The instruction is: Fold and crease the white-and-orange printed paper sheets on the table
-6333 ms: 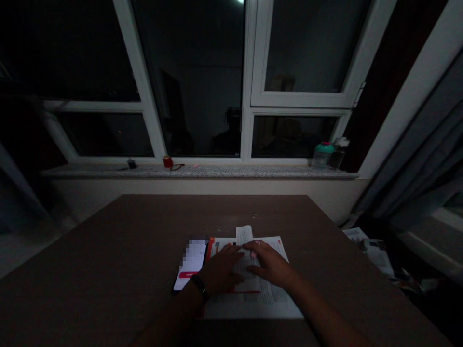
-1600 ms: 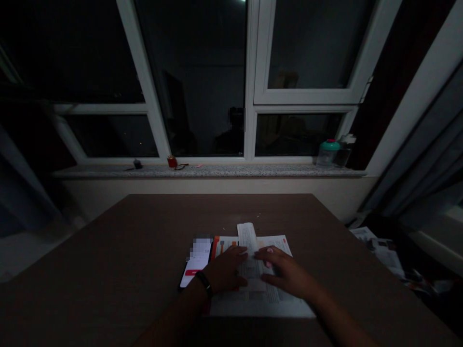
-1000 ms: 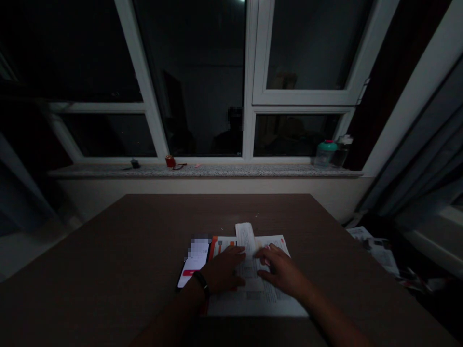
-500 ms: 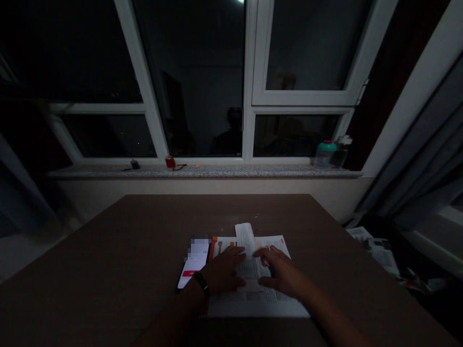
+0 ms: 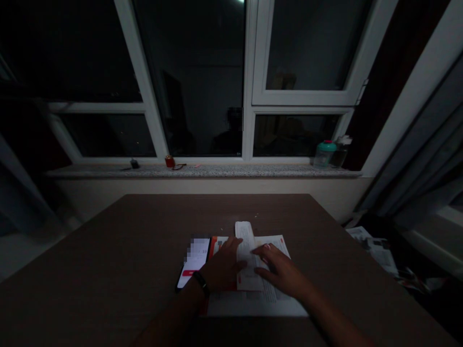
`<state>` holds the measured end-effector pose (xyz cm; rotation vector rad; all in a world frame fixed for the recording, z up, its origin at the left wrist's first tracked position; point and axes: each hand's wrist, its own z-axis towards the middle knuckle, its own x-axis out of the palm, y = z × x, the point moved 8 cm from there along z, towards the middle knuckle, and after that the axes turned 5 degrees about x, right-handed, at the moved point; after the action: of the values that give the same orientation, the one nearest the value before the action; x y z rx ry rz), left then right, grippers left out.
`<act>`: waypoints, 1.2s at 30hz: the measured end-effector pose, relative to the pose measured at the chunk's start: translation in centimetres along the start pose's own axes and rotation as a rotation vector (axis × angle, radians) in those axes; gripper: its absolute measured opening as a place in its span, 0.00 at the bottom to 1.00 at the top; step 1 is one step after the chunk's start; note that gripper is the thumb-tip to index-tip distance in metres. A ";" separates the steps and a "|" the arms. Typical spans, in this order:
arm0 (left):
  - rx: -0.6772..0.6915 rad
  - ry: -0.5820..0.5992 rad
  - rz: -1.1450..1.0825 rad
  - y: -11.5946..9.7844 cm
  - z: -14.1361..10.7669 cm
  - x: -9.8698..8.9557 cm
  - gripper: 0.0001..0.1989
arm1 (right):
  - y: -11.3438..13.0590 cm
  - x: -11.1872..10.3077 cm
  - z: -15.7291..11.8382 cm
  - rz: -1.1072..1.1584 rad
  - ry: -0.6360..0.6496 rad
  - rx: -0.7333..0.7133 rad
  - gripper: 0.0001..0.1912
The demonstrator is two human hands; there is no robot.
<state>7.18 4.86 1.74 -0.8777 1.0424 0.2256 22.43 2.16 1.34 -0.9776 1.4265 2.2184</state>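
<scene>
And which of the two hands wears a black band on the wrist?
The left hand, nearer the phone, wears the black band; the right hand has a bare wrist.

Folded paper [image 5: 245,237]: white, dark print
Booklet [image 5: 253,304]: white, edged orange-red
Phone screen [image 5: 195,260], booklet's 9 o'clock: white, red-barred
Desk [image 5: 144,231]: brown
Sill [image 5: 224,171], booklet's 12 o'clock: speckled grey

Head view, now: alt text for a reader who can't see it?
A person's left hand and right hand flank a narrow white printed paper lying across a wide white printed sheet with orange trim. A lit, black-edged smartphone lies left of the sheet on a brown wood-look table, before a dark, white-framed window.
</scene>
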 end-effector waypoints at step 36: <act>0.304 0.240 0.199 -2.9 -0.5 2.6 0.17 | -6.4 -3.7 -0.4 0.017 -0.326 0.537 0.04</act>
<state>9.83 2.05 0.99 -0.5334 1.3499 0.1248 29.05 4.94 -0.42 -0.4049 1.7297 1.7461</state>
